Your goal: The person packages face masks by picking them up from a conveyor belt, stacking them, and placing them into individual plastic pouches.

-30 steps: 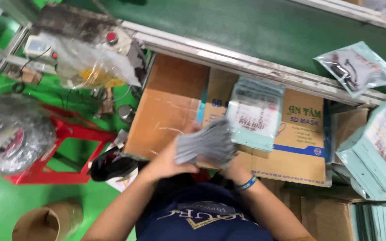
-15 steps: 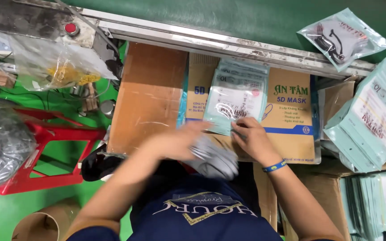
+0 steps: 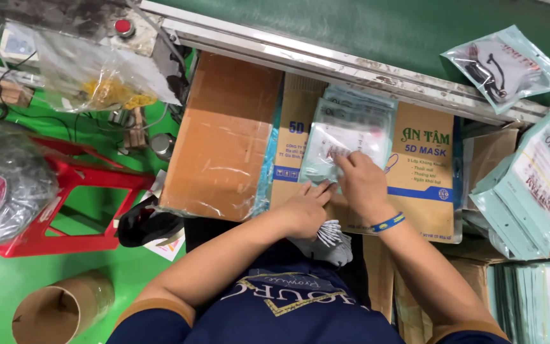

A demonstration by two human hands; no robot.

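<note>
A stack of teal-and-clear pouches point(image 3: 345, 130) lies on a printed cardboard box point(image 3: 424, 185) in front of me. My right hand point(image 3: 361, 183) pinches the lower edge of the top pouch. Beside it, my left hand point(image 3: 305, 205) has its fingertips on the same pouch's lower left corner. A bundle of grey face masks point(image 3: 331, 239) rests on my lap just below both hands, with neither hand on it.
A green conveyor belt point(image 3: 351, 25) runs along the top, carrying a filled pouch point(image 3: 504, 64). More pouches point(image 3: 529, 185) are stacked at right. A plain carton point(image 3: 224, 134), a red stool point(image 3: 65, 191), a cardboard tube point(image 3: 58, 312) and a plastic bag point(image 3: 97, 76) are at left.
Both hands held the grey masks up a second ago. The masks have come down onto my lap, and both hands have moved onto the top pouch.
</note>
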